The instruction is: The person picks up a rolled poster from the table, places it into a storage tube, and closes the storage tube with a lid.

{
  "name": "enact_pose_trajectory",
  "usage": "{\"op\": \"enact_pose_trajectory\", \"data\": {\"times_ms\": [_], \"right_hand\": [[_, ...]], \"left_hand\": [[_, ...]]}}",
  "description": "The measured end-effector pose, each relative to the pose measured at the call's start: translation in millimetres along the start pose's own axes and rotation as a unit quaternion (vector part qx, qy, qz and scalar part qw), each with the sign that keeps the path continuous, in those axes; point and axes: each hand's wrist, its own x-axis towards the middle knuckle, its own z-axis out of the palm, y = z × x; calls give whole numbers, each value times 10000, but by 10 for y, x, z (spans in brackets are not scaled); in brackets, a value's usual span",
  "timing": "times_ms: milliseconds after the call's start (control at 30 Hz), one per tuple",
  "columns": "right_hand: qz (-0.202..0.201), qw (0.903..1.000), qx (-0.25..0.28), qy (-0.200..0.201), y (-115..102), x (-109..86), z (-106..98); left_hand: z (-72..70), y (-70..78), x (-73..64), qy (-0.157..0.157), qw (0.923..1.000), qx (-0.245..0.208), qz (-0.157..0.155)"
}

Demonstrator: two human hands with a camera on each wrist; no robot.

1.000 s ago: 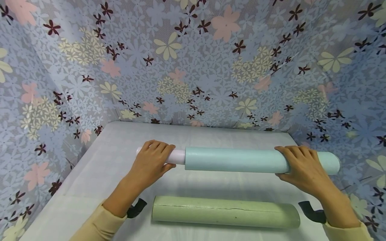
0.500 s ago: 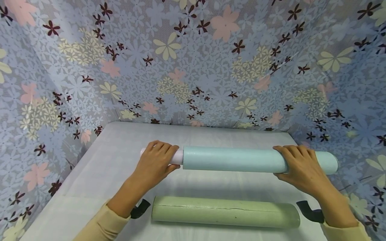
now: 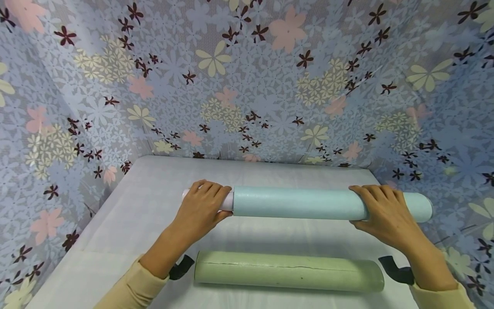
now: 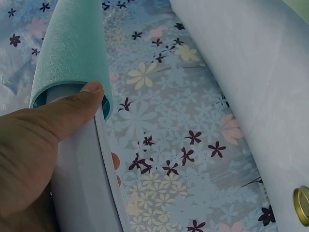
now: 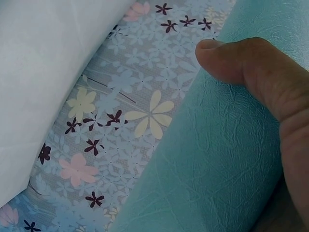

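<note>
Above the table, my two hands hold a long light-blue tube (image 3: 297, 203) level, with a white roll (image 3: 227, 201) sticking out of its left end. My left hand (image 3: 202, 206) grips the white roll, fingers over the top, close by the tube's mouth. In the left wrist view the thumb lies across the roll (image 4: 87, 169) at the rim of the blue tube (image 4: 72, 48). Toward the tube's right end my right hand (image 3: 384, 210) grips it from above. The right wrist view has the thumb over the tube's textured surface (image 5: 207, 154).
A pale green tube (image 3: 289, 271) lies on the white-covered table (image 3: 162, 176) nearer to me, with a lengthwise line on it. Flowered cloth (image 3: 247, 86) hangs behind and at both sides. A gold-coloured ring (image 4: 301, 205) shows at the left wrist view's right edge.
My left hand has moved right with the white roll, so less of it shows outside the blue tube. The right hand and blue tube have shifted slightly left. The green tube stays put.
</note>
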Motion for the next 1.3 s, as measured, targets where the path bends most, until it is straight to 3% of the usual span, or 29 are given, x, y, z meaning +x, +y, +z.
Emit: {"op": "enact_pose_trajectory", "data": {"times_ms": [900,1300], "right_hand": [[9,10000,43,1,25,-17,15],[61,10000,43,-39,65,-42,16]], "left_hand": [[-48,-18,-7,-282,9995,101,41],[-124,-130,-73,-264,9992,-217,-202]]}}
